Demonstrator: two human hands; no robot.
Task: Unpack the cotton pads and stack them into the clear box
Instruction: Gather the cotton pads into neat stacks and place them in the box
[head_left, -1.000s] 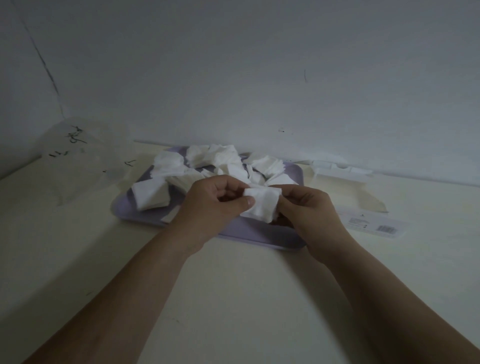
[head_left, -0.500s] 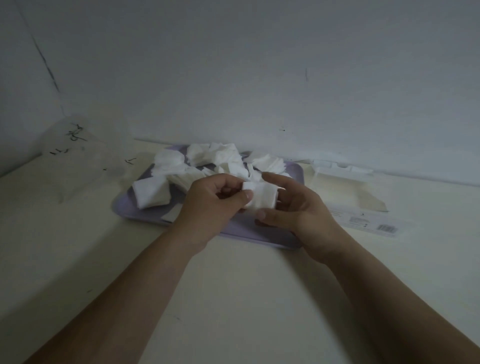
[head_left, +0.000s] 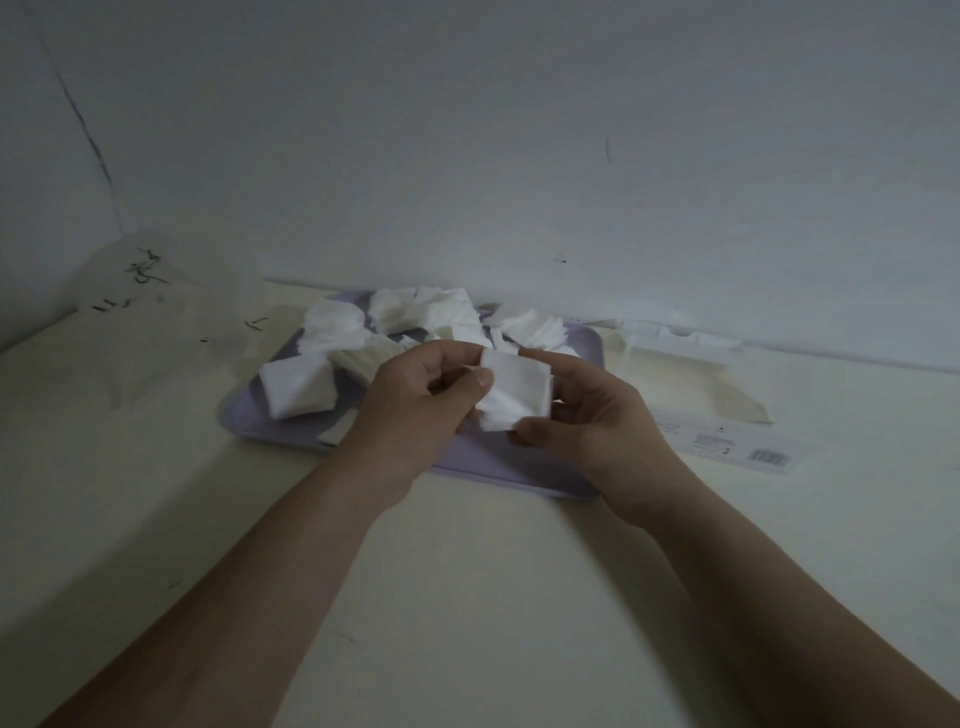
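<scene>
A small stack of white square cotton pads (head_left: 514, 389) is held upright above the near part of a lilac tray (head_left: 244, 410). My left hand (head_left: 415, 410) pinches its left edge with thumb and fingers. My right hand (head_left: 597, 421) cups the stack from the right, thumb under its lower edge and fingers behind it. Several loose cotton pads (head_left: 332, 338) lie in heaps over the far and left parts of the tray. A clear box (head_left: 680, 348) stands against the wall to the right of the tray; its inside is hard to make out.
A crumpled clear plastic wrapper (head_left: 150, 312) with black print lies at the far left by the wall corner. A flat label with a barcode (head_left: 748, 449) lies right of the tray. The pale tabletop (head_left: 467, 597) reaches toward me, crossed by both forearms.
The stack has been lifted a little and turned more upright between both hands. My right hand shifted from gripping its side to cupping it from behind and below.
</scene>
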